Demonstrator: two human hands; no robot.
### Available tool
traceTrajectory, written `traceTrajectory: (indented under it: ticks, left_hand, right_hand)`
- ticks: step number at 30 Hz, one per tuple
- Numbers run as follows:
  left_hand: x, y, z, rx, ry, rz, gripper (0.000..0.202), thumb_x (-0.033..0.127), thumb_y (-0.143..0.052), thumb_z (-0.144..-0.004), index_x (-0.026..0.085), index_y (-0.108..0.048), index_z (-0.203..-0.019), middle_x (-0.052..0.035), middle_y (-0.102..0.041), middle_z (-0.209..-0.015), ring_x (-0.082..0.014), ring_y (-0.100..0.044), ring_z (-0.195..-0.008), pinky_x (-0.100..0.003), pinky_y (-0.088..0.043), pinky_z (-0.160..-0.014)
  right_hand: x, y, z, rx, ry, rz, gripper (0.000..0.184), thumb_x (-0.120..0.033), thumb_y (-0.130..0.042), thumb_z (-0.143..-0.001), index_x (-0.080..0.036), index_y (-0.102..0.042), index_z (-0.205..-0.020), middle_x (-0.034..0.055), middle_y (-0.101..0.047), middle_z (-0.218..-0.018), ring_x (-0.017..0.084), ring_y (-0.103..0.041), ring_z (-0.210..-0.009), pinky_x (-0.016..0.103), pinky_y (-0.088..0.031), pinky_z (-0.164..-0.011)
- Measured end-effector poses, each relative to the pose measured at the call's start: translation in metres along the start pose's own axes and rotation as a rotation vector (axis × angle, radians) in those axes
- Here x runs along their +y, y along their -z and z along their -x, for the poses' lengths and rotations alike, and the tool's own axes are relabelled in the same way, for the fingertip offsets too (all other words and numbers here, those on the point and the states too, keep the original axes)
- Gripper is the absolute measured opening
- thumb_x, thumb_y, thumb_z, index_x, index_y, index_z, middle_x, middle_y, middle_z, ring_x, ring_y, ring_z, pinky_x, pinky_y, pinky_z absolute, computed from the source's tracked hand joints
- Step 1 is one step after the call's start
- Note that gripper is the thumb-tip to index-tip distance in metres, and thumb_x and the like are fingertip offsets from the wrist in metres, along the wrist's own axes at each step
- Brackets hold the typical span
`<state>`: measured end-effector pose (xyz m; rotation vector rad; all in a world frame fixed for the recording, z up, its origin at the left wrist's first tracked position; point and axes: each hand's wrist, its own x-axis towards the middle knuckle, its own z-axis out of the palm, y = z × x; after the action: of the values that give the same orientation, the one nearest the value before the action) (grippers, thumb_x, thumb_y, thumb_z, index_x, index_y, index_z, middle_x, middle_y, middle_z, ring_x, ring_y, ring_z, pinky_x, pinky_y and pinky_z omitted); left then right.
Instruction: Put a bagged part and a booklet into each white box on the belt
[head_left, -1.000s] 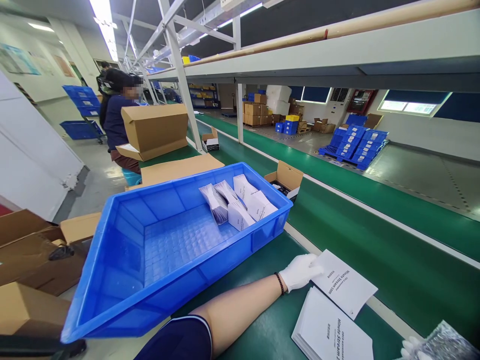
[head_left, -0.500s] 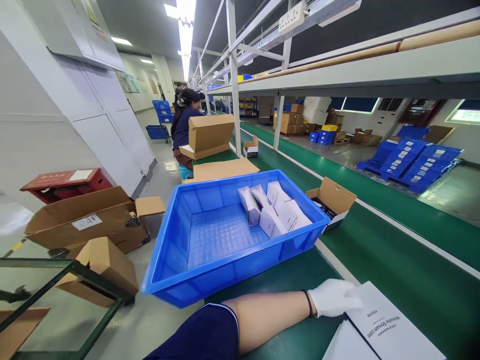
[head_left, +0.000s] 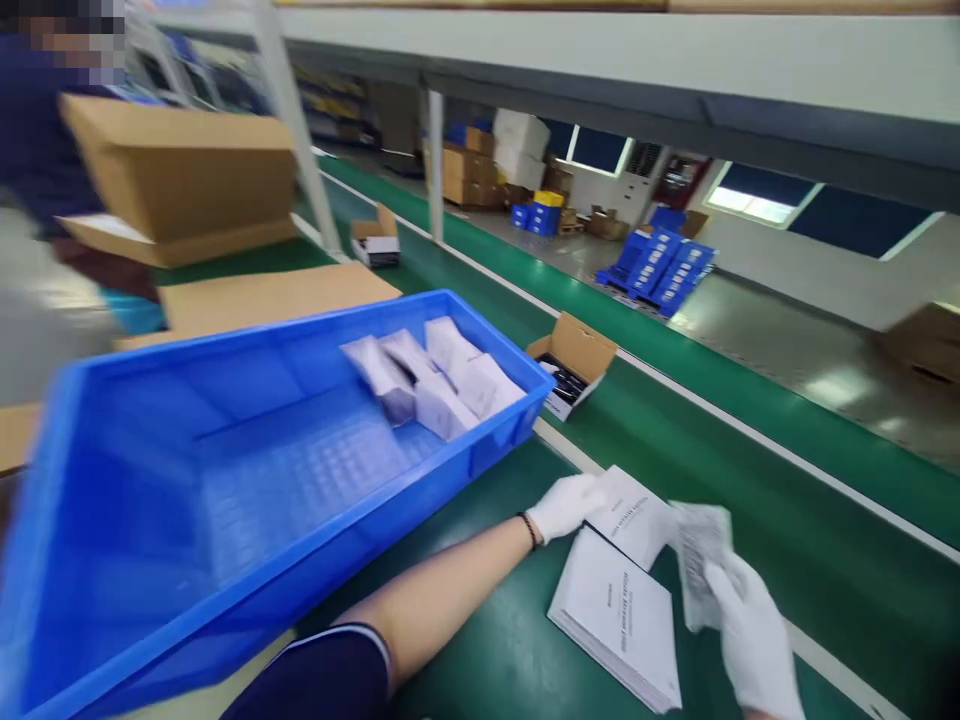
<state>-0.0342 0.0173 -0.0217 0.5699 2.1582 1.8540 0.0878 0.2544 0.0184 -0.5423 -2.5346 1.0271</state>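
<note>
My left hand (head_left: 568,506), in a white glove, grips the left edge of a white printed booklet (head_left: 634,512). My right hand (head_left: 750,625), also gloved, pinches a greyish-white printed leaflet (head_left: 701,560), blurred by motion; its upper edge meets the booklet's right side. Just below the booklet, a thick stack of similar white booklets (head_left: 619,620) lies on the green work surface. A large blue bin (head_left: 360,530) stands to the left, holding several bundles of white booklets (head_left: 450,385) at its far right end.
An open carton of dark items (head_left: 574,370) sits beyond the bin's right corner, on the green belt (head_left: 720,450). Farther left are a large cardboard box (head_left: 202,190) and a co-worker (head_left: 37,130). A shelf beam (head_left: 600,70) runs overhead.
The view has swung right and down, and my right hand has come into sight with the leaflet. My left hand stays at the booklet, whose neighbouring stack now shows fully.
</note>
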Motion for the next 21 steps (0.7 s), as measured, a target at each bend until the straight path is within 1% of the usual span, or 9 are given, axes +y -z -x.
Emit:
traceTrajectory:
  ticks: [2, 5, 8, 9, 11, 13, 16, 19, 21]
  left_hand:
    - [-0.003, 0.0, -0.002, -0.03, -0.027, 0.03, 0.032, 0.042, -0.055, -0.086, 0.014, -0.067, -0.096, -0.0069, -0.067, -0.098, -0.027, -0.059, -0.095, -0.035, -0.047, -0.083]
    - [-0.008, -0.002, -0.004, -0.052, -0.038, 0.085, 0.029, 0.04, -0.056, -0.084, 0.014, -0.066, -0.096, -0.0071, -0.068, -0.097, -0.0248, -0.06, -0.092, -0.035, -0.048, -0.082]
    - [-0.01, -0.004, -0.004, -0.051, -0.029, 0.137, 0.031, 0.039, -0.056, -0.083, 0.014, -0.066, -0.1, -0.0071, -0.068, -0.101, -0.0238, -0.061, -0.094, -0.034, -0.049, -0.083]
    - [-0.01, -0.004, -0.004, -0.052, -0.027, 0.149, 0.033, 0.039, -0.056, -0.083, 0.014, -0.065, -0.103, -0.0072, -0.068, -0.104, -0.0238, -0.061, -0.096, -0.034, -0.049, -0.084]
    - [-0.011, -0.004, -0.004, -0.054, -0.013, 0.171, 0.035, 0.041, -0.056, -0.084, 0.014, -0.065, -0.106, -0.0076, -0.068, -0.106, -0.0238, -0.061, -0.098, -0.034, -0.048, -0.085]
    - [-0.011, -0.004, -0.005, -0.072, 0.006, 0.187, 0.034, 0.04, -0.056, -0.084, 0.014, -0.065, -0.105, -0.0073, -0.068, -0.105, -0.0235, -0.061, -0.096, -0.033, -0.048, -0.083]
    - [-0.009, -0.003, -0.007, -0.085, 0.025, 0.146, 0.029, 0.038, -0.054, -0.083, 0.014, -0.064, -0.097, -0.0057, -0.068, -0.1, -0.0231, -0.06, -0.092, -0.032, -0.047, -0.08]
    - [-0.007, -0.002, -0.008, -0.077, 0.039, 0.088, 0.025, 0.037, -0.054, -0.082, 0.014, -0.062, -0.091, -0.0045, -0.067, -0.093, -0.0227, -0.059, -0.088, -0.032, -0.046, -0.077]
    - [-0.006, -0.003, -0.009, -0.081, 0.048, 0.104, 0.025, 0.037, -0.054, -0.081, 0.015, -0.062, -0.091, -0.0042, -0.067, -0.093, -0.0228, -0.059, -0.088, -0.031, -0.046, -0.076]
  right_hand:
    - [-0.031, 0.004, -0.008, -0.066, -0.005, -0.009, 0.056, -0.06, -0.051, -0.081, -0.02, -0.062, -0.118, 0.0102, -0.064, -0.119, 0.03, -0.063, -0.105, 0.042, -0.055, -0.087]
    - [-0.098, -0.012, -0.043, -0.193, 0.241, 0.119, 0.043, -0.048, -0.047, -0.087, -0.023, -0.065, -0.116, 0.0053, -0.062, -0.124, 0.026, -0.058, -0.113, 0.039, -0.047, -0.099]
    - [-0.164, -0.044, -0.088, -0.282, 0.487, 0.337, 0.036, -0.031, -0.042, -0.092, -0.024, -0.063, -0.12, 0.005, -0.061, -0.124, 0.024, -0.054, -0.115, 0.037, -0.042, -0.103]
    - [-0.181, -0.056, -0.103, -0.306, 0.529, 0.44, 0.036, -0.027, -0.042, -0.092, -0.024, -0.062, -0.122, 0.0067, -0.06, -0.123, 0.025, -0.055, -0.112, 0.038, -0.043, -0.1]
    - [-0.206, -0.084, -0.13, -0.339, 0.509, 0.59, 0.036, -0.025, -0.041, -0.093, -0.022, -0.06, -0.123, 0.0104, -0.059, -0.122, 0.026, -0.057, -0.106, 0.037, -0.045, -0.093]
    - [-0.218, -0.11, -0.155, -0.393, 0.442, 0.675, 0.036, -0.022, -0.039, -0.094, -0.018, -0.059, -0.123, 0.0133, -0.059, -0.121, 0.026, -0.058, -0.104, 0.035, -0.047, -0.088]
    - [-0.22, -0.141, -0.181, -0.457, 0.394, 0.717, 0.035, -0.022, -0.037, -0.095, -0.016, -0.059, -0.122, 0.013, -0.061, -0.119, 0.025, -0.059, -0.104, 0.032, -0.047, -0.086]
    - [-0.21, -0.156, -0.195, -0.508, 0.394, 0.747, 0.035, -0.026, -0.041, -0.095, -0.018, -0.06, -0.124, 0.0109, -0.061, -0.122, 0.023, -0.057, -0.108, 0.03, -0.046, -0.089]
    - [-0.202, -0.158, -0.198, -0.512, 0.389, 0.782, 0.039, -0.03, -0.047, -0.093, -0.018, -0.057, -0.129, 0.0132, -0.058, -0.127, 0.026, -0.055, -0.113, 0.034, -0.045, -0.092]
